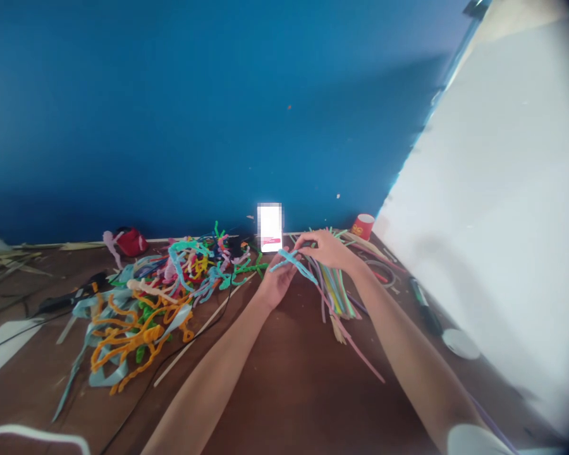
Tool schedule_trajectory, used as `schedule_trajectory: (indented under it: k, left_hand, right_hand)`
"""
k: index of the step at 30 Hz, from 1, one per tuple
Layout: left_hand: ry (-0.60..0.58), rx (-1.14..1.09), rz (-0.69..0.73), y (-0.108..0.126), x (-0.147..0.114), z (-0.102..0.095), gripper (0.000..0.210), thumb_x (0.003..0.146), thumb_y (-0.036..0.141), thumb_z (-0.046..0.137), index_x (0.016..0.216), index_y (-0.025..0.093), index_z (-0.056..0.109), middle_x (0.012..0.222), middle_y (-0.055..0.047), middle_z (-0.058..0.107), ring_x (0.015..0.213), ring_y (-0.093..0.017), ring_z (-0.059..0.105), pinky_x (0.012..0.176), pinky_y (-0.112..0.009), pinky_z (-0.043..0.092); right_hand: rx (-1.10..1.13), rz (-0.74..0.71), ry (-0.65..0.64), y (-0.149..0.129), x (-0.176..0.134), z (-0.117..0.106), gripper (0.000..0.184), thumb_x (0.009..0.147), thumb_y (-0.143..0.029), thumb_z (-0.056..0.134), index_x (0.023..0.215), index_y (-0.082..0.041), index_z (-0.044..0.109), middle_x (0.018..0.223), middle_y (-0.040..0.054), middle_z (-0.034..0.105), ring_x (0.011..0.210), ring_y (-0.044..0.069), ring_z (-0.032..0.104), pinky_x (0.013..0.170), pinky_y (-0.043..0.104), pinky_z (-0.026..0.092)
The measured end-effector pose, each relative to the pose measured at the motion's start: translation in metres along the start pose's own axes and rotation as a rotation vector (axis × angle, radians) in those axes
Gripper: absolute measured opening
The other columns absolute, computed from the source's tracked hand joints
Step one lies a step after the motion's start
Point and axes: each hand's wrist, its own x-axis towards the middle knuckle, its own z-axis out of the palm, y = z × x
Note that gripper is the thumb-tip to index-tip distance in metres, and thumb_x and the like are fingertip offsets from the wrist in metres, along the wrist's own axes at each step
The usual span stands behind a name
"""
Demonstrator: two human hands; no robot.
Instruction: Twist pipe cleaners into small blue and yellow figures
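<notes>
Chenille piece [303, 268], light blue, is held at the hands, just in front of the lit phone [270, 224] and slightly to its right. Its long axis is set obliquely: one end is pointed up and left toward the phone's foot, the other down and right, away from it. A shorter blue arm is directed to the lower left.

Near the upper end, the piece is pinched between thumb and forefinger of the right hand [326, 248]. The left hand [279, 284] is placed beneath, palm turned up; whether its fingers are closed on the piece cannot be told.

Counted: one phone; one red cup [363, 227], right of the phone; one marker [425, 306] and one white disc [461, 344], farther right and nearer the viewer. Strands in the coloured heap [142, 332], left of the phone, and strips in the pastel bundle [339, 294], to its right, are too entangled to be counted.

Surface [284, 379]: dark brown, backed behind the phone by a blue wall [218, 114]. A white panel [502, 189] is seen far right.
</notes>
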Motion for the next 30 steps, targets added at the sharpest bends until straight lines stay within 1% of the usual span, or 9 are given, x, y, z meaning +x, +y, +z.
schedule_trajectory:
  k: [2,5,9,13,17,21,23,27,30]
  left_hand:
    - [-0.017,-0.042,-0.100,0.004,-0.001,0.002,0.033,0.082,0.035,0.066,0.109,0.016,0.067,0.114,-0.010,0.069,0.108,-0.022,0.064,0.093,-0.031,0.047]
    - [-0.056,-0.083,-0.192,0.009,-0.003,0.006,0.063,0.084,0.068,0.045,0.107,0.014,0.068,0.106,-0.014,0.069,0.098,-0.024,0.065,0.084,-0.036,0.050]
    - [-0.039,-0.106,-0.177,0.010,-0.003,0.008,0.078,0.076,0.082,0.037,0.103,0.016,0.067,0.093,-0.011,0.068,0.084,-0.022,0.064,0.076,-0.036,0.051]
    - [0.006,-0.109,-0.106,0.004,-0.001,0.003,0.068,0.076,0.078,0.045,0.097,0.017,0.066,0.082,-0.007,0.065,0.076,-0.020,0.063,0.075,-0.036,0.051]
    - [-0.010,-0.070,-0.040,0.002,0.000,0.001,0.057,0.077,0.066,0.060,0.105,0.017,0.066,0.085,-0.004,0.065,0.074,-0.016,0.062,0.076,-0.033,0.052]
    - [-0.051,-0.097,-0.018,0.006,-0.003,0.005,0.072,0.072,0.079,0.049,0.103,0.017,0.067,0.098,-0.007,0.066,0.075,-0.016,0.061,0.071,-0.032,0.053]
    - [-0.066,-0.073,-0.024,0.006,-0.003,0.005,0.068,0.073,0.077,0.051,0.103,0.018,0.068,0.100,-0.008,0.067,0.078,-0.017,0.063,0.070,-0.032,0.053]
    - [0.028,0.005,-0.003,-0.001,0.001,-0.001,0.030,0.077,0.039,0.074,0.098,0.018,0.067,0.096,-0.004,0.069,0.078,-0.012,0.064,0.068,-0.025,0.053]
    - [0.165,0.023,0.080,-0.006,0.006,-0.006,0.023,0.073,0.026,0.078,0.088,0.016,0.064,0.082,0.001,0.067,0.069,-0.007,0.061,0.067,-0.020,0.051]
  right_hand:
    - [0.037,0.012,0.032,-0.003,-0.001,-0.001,0.012,0.081,-0.028,0.059,0.084,-0.023,0.070,0.082,0.0013,0.072,0.073,0.017,0.061,0.069,0.028,0.040]
    - [0.007,0.042,0.061,-0.004,-0.002,0.000,0.011,0.080,-0.027,0.060,0.083,-0.023,0.071,0.076,0.0008,0.072,0.068,0.016,0.059,0.066,0.028,0.038]
    - [-0.119,0.038,0.067,0.000,-0.001,0.002,0.012,0.082,-0.027,0.059,0.082,-0.024,0.071,0.075,0.0001,0.071,0.063,0.015,0.055,0.063,0.027,0.035]
    - [-0.286,0.008,0.047,0.004,0.001,0.004,0.012,0.085,-0.029,0.059,0.086,-0.026,0.071,0.084,0.0014,0.072,0.071,0.017,0.057,0.065,0.028,0.033]
    - [-0.410,-0.003,-0.010,0.006,0.002,0.007,0.014,0.089,-0.028,0.055,0.091,-0.027,0.069,0.086,0.0019,0.072,0.077,0.019,0.059,0.062,0.029,0.030]
    - [-0.501,0.011,0.024,0.006,0.001,0.008,0.018,0.092,-0.029,0.049,0.090,-0.026,0.067,0.090,0.0038,0.073,0.083,0.022,0.061,0.061,0.030,0.028]
    - [-0.529,0.013,0.026,0.006,0.001,0.008,0.020,0.093,-0.028,0.047,0.091,-0.026,0.067,0.091,0.0039,0.073,0.084,0.023,0.062,0.061,0.030,0.028]
    - [-0.525,-0.047,-0.012,0.007,0.001,0.008,0.022,0.094,-0.026,0.044,0.091,-0.025,0.066,0.098,0.0026,0.073,0.089,0.023,0.063,0.062,0.030,0.029]
    - [-0.521,-0.068,-0.043,0.005,0.002,0.013,0.023,0.094,-0.023,0.042,0.091,-0.024,0.066,0.101,0.0028,0.072,0.091,0.021,0.063,0.064,0.030,0.030]
